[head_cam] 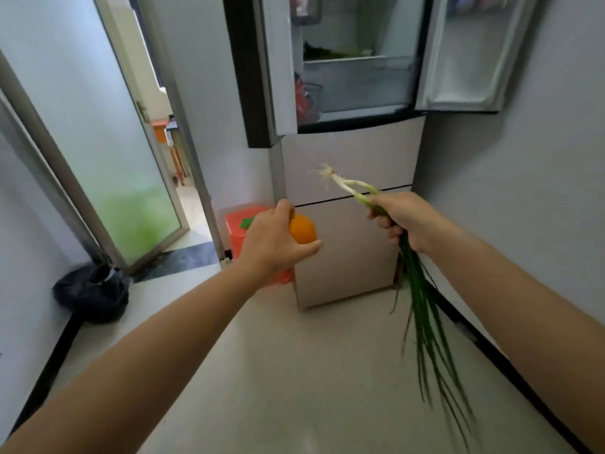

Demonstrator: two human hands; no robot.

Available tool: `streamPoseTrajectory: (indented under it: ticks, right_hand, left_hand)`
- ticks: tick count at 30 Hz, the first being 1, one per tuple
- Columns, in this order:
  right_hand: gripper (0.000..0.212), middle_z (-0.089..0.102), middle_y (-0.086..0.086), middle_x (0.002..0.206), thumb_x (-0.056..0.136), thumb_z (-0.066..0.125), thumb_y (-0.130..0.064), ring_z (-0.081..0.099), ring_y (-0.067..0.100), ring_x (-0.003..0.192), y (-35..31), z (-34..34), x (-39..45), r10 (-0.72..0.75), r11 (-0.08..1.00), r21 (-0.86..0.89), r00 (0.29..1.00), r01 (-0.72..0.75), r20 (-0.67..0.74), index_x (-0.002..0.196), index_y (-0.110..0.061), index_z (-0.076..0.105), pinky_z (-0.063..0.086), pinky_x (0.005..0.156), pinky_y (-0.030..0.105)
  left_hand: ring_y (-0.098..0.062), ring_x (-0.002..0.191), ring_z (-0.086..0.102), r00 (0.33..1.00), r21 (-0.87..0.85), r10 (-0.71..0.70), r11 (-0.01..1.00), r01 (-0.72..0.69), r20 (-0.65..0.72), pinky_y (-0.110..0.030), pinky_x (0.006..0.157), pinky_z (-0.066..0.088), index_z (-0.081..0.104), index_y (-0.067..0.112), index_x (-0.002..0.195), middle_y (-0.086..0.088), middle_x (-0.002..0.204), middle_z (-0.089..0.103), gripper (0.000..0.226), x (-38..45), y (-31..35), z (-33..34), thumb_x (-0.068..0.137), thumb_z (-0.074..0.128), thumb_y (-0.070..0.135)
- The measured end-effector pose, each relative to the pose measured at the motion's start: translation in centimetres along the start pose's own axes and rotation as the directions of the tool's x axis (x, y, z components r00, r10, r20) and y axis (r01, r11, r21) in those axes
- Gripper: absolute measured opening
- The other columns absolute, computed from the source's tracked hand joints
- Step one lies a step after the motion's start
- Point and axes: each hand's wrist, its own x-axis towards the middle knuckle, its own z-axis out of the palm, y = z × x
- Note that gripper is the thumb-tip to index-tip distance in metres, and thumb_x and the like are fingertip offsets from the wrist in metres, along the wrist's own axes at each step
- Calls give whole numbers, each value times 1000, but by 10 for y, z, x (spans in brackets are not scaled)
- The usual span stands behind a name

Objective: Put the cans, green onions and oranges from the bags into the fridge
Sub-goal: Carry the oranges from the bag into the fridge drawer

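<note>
Open fridge [353,80] ahead, left hand [271,240] gripping orange [302,229], right hand [406,221] gripping green onions [422,299]

Pale tile floor [294,371], grey walls [523,191]; frosted glass door [108,158] ajar, black bag [91,293] just beside it.

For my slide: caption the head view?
Left hand grips orange, right hand holds green onions before open fridge.
</note>
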Motion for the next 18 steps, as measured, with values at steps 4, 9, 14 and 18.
streamPoseTrajectory:
  ticks: [4,9,14,18]
  right_hand:
    - [30,32,-2,54,96,44,-23,24,2,20,-39,-77,72,-79,996,-32,996,78,-28,70,-12,48,23,30,14]
    - [28,37,1,56,96,43,-16,32,10,39,-79,-135,155,-213,975,-80,973,206,-85,69,-11,48,29,41,22]
    - [29,42,5,59,97,41,-16,38,16,49,-130,-168,254,-317,944,-129,941,302,-120,70,-9,49,36,48,26]
    - [30,39,4,56,96,42,-15,36,12,40,-177,-190,340,-360,931,-112,921,346,-150,67,-11,46,33,44,24]
  left_hand:
    - [-22,107,53,997,84,65,995,-62,-33,-27,79,41,42,23,127,-5,122,56,61,102,42,28,78,65,53]
    - [-24,101,54,995,56,67,996,-63,-75,-34,80,46,43,19,116,-7,113,57,56,209,66,51,77,67,51]
    - [-16,90,51,989,-106,64,991,-78,-130,-31,73,44,34,22,105,2,100,46,48,326,83,55,79,67,46]
    - [-23,96,51,976,-272,15,959,-75,-217,-39,86,48,37,13,119,-3,106,46,59,435,100,55,80,68,43]
